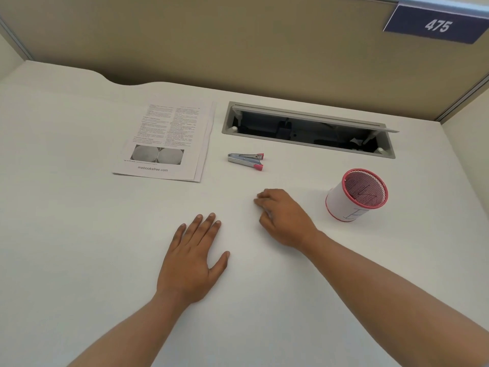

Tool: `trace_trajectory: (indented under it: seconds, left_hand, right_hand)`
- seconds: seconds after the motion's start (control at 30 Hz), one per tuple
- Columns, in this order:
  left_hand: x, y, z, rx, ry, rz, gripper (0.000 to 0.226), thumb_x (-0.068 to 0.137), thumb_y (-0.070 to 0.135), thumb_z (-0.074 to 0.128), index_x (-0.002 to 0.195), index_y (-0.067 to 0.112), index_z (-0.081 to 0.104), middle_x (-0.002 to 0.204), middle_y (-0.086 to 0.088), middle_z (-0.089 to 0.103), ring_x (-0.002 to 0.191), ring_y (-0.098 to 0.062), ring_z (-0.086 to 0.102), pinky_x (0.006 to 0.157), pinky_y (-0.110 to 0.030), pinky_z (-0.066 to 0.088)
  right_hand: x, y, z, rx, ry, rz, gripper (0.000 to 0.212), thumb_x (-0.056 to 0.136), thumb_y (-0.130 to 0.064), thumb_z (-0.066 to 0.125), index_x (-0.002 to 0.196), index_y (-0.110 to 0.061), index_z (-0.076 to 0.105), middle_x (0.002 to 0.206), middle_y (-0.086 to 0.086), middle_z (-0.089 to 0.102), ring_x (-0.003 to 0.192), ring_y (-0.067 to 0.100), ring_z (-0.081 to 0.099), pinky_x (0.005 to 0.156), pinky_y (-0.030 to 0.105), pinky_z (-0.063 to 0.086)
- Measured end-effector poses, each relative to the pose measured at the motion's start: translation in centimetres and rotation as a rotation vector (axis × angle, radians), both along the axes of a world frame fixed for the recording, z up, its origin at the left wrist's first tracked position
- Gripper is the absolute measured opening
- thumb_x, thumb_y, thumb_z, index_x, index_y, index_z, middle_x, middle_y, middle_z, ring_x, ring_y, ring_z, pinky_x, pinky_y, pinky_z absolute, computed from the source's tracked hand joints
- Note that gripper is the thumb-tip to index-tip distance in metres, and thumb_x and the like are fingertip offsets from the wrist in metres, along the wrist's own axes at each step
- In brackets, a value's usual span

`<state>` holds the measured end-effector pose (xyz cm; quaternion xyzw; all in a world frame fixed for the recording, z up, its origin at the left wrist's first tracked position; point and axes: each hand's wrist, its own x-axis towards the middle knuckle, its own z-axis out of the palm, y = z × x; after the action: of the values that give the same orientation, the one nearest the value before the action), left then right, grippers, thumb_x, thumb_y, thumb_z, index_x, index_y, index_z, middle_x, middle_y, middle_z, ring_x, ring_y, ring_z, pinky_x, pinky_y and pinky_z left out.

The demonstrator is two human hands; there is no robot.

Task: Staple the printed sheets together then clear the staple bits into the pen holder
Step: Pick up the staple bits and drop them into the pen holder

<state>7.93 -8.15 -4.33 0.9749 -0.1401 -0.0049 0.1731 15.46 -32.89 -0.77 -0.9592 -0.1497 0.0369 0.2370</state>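
Right hand [284, 218]: your fingers curl on the white desk [79, 234]; whether they pinch staple bits, I cannot tell.
Left hand [191, 260]: flat, holding nothing.
Risk: bits could scatter before reaching the pink mesh pen holder [357, 194] to your grip's right.

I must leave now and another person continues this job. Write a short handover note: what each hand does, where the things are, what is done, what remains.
Left hand: flat on the desk, palm down, holding nothing.
Right hand: fingers curled on the desk between the stapler and the pen holder; whether it is pinching staple bits cannot be seen.
Printed sheets: stacked at the far left, edges slightly fanned; no staple visible from here.
Stapler: lying on the desk to the right of the sheets, untouched.
Pen holder: upright at the right.
Left: check that the sheets are stapled, then put any staple bits in the holder.
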Motion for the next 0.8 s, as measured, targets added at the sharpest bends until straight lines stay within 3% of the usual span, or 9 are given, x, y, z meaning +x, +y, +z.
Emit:
trace_trajectory:
  seconds: [0.1,0.2,0.33,0.47,0.6,0.8]
  left_hand:
    - [0.0,0.0,0.0,0.007,-0.006,0.0,0.066,0.096,0.059,0.036,0.154,0.027,0.035,0.164,0.012,0.026,0.153,-0.01,0.019,0.123,-0.041,0.016]
    - [0.0,0.1,0.0,0.006,-0.004,0.001,0.067,0.095,0.059,0.035,0.154,0.027,0.035,0.164,0.012,0.026,0.153,-0.01,0.019,0.124,-0.041,0.015]
    - [0.0,0.0,-0.1,0.0,-0.003,-0.001,0.067,0.095,0.059,0.035,0.154,0.027,0.034,0.164,0.012,0.026,0.153,-0.01,0.019,0.124,-0.04,0.014]
    - [0.0,0.0,0.0,0.008,0.001,0.005,0.067,0.095,0.059,0.035,0.154,0.027,0.034,0.164,0.012,0.025,0.153,-0.01,0.018,0.124,-0.04,0.014]
    - [0.0,0.0,0.0,0.008,0.0,0.006,0.067,0.095,0.059,0.035,0.154,0.027,0.034,0.164,0.012,0.025,0.153,-0.009,0.017,0.124,-0.039,0.013]
    - [-0.1,0.0,0.1,0.01,-0.005,0.005,0.067,0.095,0.059,0.036,0.154,0.027,0.034,0.164,0.012,0.026,0.153,-0.01,0.018,0.124,-0.038,0.012]
  right_hand:
    - [-1.2,-1.0,0.1,-0.067,-0.056,0.055,0.034,0.082,-0.01,0.053,0.112,-0.005,0.069,0.111,0.009,0.066,0.107,0.027,0.059,0.091,0.037,0.051]
    - [-1.9,-2.7,0.9,-0.072,-0.064,0.054,0.026,0.083,-0.01,0.054,0.103,-0.009,0.07,0.104,0.004,0.066,0.099,0.023,0.058,0.086,0.039,0.051]
    - [-1.5,-4.0,2.5,0.08,-0.031,-0.216,0.033,0.085,-0.015,0.058,0.118,-0.015,0.064,0.12,0.002,0.059,0.112,0.017,0.055,0.099,0.031,0.045]
    - [-1.5,-3.4,2.9,-0.075,0.203,-0.262,0.051,0.084,-0.04,0.065,0.131,-0.022,0.054,0.124,0.002,0.052,0.106,0.021,0.059,0.093,0.035,0.048]
    - [-2.1,-1.5,2.6,-0.121,0.281,-0.266,0.061,0.081,-0.054,0.065,0.133,-0.028,0.048,0.123,0.002,0.045,0.104,0.026,0.057,0.088,0.033,0.048]
    - [-1.9,0.4,2.4,-0.207,0.161,-0.19,0.016,0.095,-0.022,0.051,0.106,-0.013,0.058,0.104,0.011,0.051,0.082,0.033,0.056,0.07,0.036,0.049]
